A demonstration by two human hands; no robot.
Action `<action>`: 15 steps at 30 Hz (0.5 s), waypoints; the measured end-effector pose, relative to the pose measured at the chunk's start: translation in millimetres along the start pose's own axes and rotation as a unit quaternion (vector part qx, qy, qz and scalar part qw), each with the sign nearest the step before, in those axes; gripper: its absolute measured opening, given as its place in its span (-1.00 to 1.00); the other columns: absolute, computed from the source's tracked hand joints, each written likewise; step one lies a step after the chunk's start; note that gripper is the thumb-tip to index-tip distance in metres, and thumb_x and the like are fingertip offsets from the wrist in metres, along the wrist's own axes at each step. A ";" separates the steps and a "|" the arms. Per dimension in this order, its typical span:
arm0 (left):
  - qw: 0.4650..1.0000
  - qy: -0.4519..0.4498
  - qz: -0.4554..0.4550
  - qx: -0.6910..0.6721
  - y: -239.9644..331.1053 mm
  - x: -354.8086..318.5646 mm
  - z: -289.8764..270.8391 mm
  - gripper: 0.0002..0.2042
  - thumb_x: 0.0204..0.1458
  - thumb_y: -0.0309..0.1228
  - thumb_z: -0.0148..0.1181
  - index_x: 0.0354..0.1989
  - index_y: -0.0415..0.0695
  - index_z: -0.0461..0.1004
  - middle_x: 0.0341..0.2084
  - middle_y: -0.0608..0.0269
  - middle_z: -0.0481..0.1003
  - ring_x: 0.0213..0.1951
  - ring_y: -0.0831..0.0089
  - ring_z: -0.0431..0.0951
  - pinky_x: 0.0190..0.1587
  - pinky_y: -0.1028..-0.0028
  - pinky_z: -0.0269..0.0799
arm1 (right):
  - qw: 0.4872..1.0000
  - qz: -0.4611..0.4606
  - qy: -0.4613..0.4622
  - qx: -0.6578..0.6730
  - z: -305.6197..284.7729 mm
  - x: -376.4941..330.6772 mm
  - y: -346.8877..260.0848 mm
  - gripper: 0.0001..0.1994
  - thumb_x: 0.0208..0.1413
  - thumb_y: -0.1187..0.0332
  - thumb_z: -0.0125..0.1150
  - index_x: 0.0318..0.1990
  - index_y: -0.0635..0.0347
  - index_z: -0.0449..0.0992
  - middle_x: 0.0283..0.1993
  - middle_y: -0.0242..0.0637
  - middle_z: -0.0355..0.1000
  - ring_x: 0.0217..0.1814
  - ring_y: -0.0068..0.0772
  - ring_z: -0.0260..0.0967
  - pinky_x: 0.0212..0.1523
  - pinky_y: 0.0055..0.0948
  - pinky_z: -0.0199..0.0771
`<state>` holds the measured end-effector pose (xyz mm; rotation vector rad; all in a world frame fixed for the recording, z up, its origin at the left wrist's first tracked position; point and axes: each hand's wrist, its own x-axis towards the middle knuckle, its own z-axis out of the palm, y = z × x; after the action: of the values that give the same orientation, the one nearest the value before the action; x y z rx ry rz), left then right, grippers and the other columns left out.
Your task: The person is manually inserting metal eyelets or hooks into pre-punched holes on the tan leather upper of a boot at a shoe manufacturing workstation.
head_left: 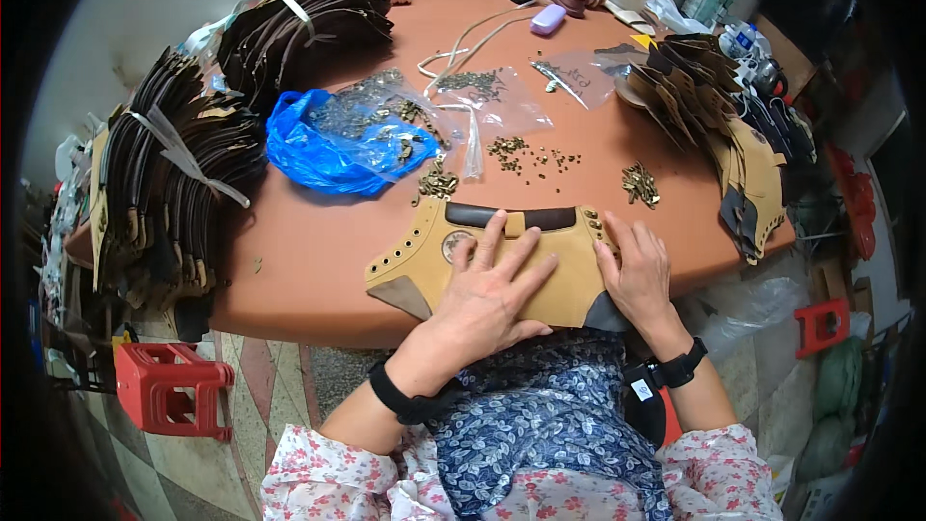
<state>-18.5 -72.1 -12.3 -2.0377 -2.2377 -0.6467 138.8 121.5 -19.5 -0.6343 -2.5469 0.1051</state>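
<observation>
Left hand [492, 294] lies flat, fingers spread wide, pressing down on the tan leather boot upper [482, 265] at the near edge of the tabletop [309, 270]; it grips nothing, it just pins the piece. Right hand [639, 275] rests at the upper's right end, fingers extended and loosely together, fingertips by the row of metal eyelets [592, 224] there; whether it pinches anything I cannot tell. The upper sits spread out, dark brown collar strip [482, 215] along its far side, a row of punched holes down the left flap.

By the look of it, this is the hardware-fitting step: the right-hand row appears fitted while the left flap's holes look bare. The next move calls for keeping the piece flat and getting a fresh fitting to hand.

Just beyond the upper lie small heaps of brass fittings [640, 183], another heap [437, 183], loose ones scattered between. Further out sit clear bags and a blue plastic bag [328, 150]. Bundled dark leather pieces [178, 183] line the left edge, and tan cut uppers [748, 169] stack along the right edge.
</observation>
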 end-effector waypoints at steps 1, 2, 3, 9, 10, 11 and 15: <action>1.000 0.011 0.001 0.004 0.9 -1.2 4.1 -0.17 -0.20 0.11 0.44 0.31 0.09 0.36 0.34 0.09 0.24 0.42 -0.19 0.00 0.27 -0.16 0.05 | 1.000 0.008 0.011 0.013 4.5 1.1 1.9 -0.61 0.11 0.27 0.30 0.09 0.16 0.51 -0.21 -0.15 0.41 -0.14 -0.04 0.45 -0.11 -0.16 0.44; 1.000 0.022 0.002 0.007 2.3 -2.4 5.9 -0.18 -0.19 0.11 0.44 0.31 0.09 0.36 0.34 0.09 0.24 0.42 -0.19 0.00 0.26 -0.17 0.05 | 0.999 0.018 0.021 0.026 7.3 2.0 2.8 -0.62 0.11 0.28 0.30 0.08 0.16 0.51 -0.20 -0.15 0.41 -0.18 -0.02 0.47 -0.16 -0.14 0.48; 1.000 0.021 -0.002 0.002 4.2 -2.6 6.2 -0.21 -0.15 0.11 0.41 0.30 0.08 0.37 0.33 0.09 0.25 0.42 -0.20 0.00 0.26 -0.16 0.06 | 0.999 0.015 0.020 0.029 6.3 3.8 3.1 -0.62 0.11 0.28 0.30 0.08 0.16 0.51 -0.20 -0.15 0.41 -0.18 -0.02 0.47 -0.16 -0.14 0.48; 0.999 0.047 -0.020 -0.006 15.7 3.2 13.9 -0.25 -0.11 0.11 0.37 0.27 0.05 0.38 0.30 0.06 0.27 0.40 -0.22 0.02 0.25 -0.12 0.08 | 0.999 0.019 0.030 0.034 7.7 19.0 17.8 -0.69 0.13 0.31 0.30 0.01 0.15 0.53 -0.14 -0.13 0.42 -0.22 0.00 0.49 -0.24 -0.15 0.53; 0.998 0.058 -0.027 -0.006 17.5 4.4 15.9 -0.25 -0.10 0.10 0.37 0.27 0.04 0.38 0.29 0.05 0.28 0.40 -0.23 0.03 0.24 -0.11 0.09 | 0.999 0.019 0.028 0.034 7.2 23.1 15.6 -0.69 0.13 0.31 0.30 0.01 0.15 0.53 -0.14 -0.13 0.42 -0.22 0.00 0.49 -0.24 -0.15 0.53; 0.998 0.061 -0.028 -0.003 18.3 5.0 17.2 -0.25 -0.11 0.09 0.37 0.27 0.01 0.38 0.28 0.04 0.28 0.39 -0.24 0.03 0.23 -0.09 0.10 | 0.999 -0.013 0.045 -0.014 3.8 28.0 11.9 -0.69 0.13 0.32 0.29 0.02 0.17 0.52 -0.11 -0.13 0.42 -0.18 0.00 0.48 -0.19 -0.16 0.52; 0.997 0.054 -0.023 -0.047 18.0 7.4 9.6 -0.27 -0.09 0.02 0.40 0.26 -0.04 0.37 0.28 0.03 0.26 0.38 -0.25 0.05 0.24 -0.11 0.10 | 0.989 0.005 0.011 0.149 -0.6 39.9 -26.1 -0.71 0.16 0.39 0.25 0.01 0.31 0.53 0.02 -0.09 0.47 0.00 -0.08 0.48 0.03 -0.25 0.48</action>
<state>0.1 -61.2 -13.8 -1.9445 -2.2384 -0.8595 97.8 116.6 4.4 -0.5268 -2.4388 0.4709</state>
